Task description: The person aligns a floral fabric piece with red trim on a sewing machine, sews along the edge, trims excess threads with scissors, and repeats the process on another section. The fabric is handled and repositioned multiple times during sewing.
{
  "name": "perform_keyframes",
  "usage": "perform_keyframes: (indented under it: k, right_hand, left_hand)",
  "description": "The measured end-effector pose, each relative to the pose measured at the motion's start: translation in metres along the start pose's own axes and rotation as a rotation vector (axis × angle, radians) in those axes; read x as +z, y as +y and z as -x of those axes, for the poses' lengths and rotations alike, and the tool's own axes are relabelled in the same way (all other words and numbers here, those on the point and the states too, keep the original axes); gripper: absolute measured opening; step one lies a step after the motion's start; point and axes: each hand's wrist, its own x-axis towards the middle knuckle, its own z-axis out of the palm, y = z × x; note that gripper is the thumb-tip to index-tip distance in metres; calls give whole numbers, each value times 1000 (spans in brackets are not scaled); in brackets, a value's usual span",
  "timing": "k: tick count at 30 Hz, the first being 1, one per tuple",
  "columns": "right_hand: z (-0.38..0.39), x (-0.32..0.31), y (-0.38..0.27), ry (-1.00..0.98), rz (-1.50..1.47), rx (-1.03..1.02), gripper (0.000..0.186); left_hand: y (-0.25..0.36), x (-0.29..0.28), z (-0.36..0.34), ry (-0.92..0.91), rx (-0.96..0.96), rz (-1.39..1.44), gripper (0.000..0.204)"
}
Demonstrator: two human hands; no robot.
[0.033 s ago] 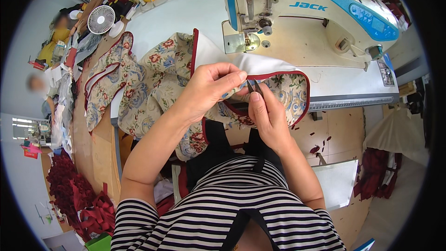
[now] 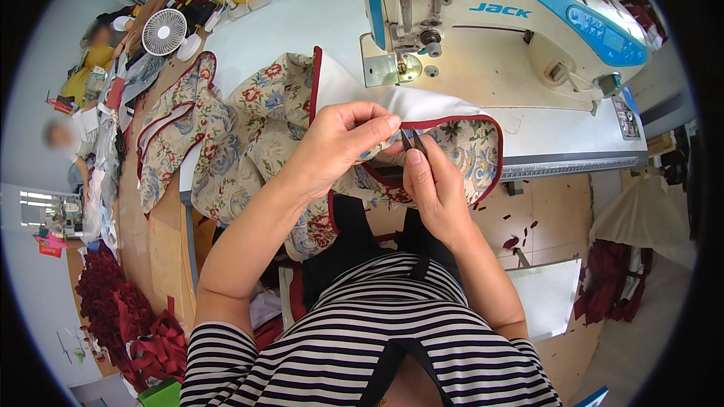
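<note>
Floral tapestry fabric (image 2: 256, 136) with dark red bound edges and a white backing drapes across the table's front edge and over my lap. My left hand (image 2: 343, 139) pinches a bound edge of it between thumb and fingers. Close beside that pinch, my right hand (image 2: 437, 185) is closed on dark thread snips (image 2: 414, 140). Their two pointed blades stand a little apart at the red binding (image 2: 441, 119). Whether a thread lies between the blades is too small to tell. My right fingers are partly hidden behind the fabric.
Just beyond the fabric stands a white and blue sewing machine (image 2: 498, 7), its needle area (image 2: 403, 68) close to my hands. A small white fan (image 2: 164, 32) and piled cloth are at the left. Dark red strips (image 2: 154, 332) heap lower left. Two people are far left.
</note>
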Motion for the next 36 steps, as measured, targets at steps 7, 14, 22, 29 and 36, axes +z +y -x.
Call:
perform_keyframes:
  k: [7,14,22,29,36]
  right_hand:
    - [1,1,-2,11,-22,5,23]
    - [1,3,-3,14,-92,44,23]
    - [1,3,1,24,-67,34,23]
    - [0,3,-3,27,-26,12,21]
    - [2,2,-4,25,-29,8,22]
  left_hand:
    - [1,2,0,18,7,5,20]
    - [1,3,0,8,17,18,19]
    - [0,2,0,-4,11,24,19]
    - [-3,-1,-1,0,28,7,19]
    - [1,2,2,27,8,-11,17]
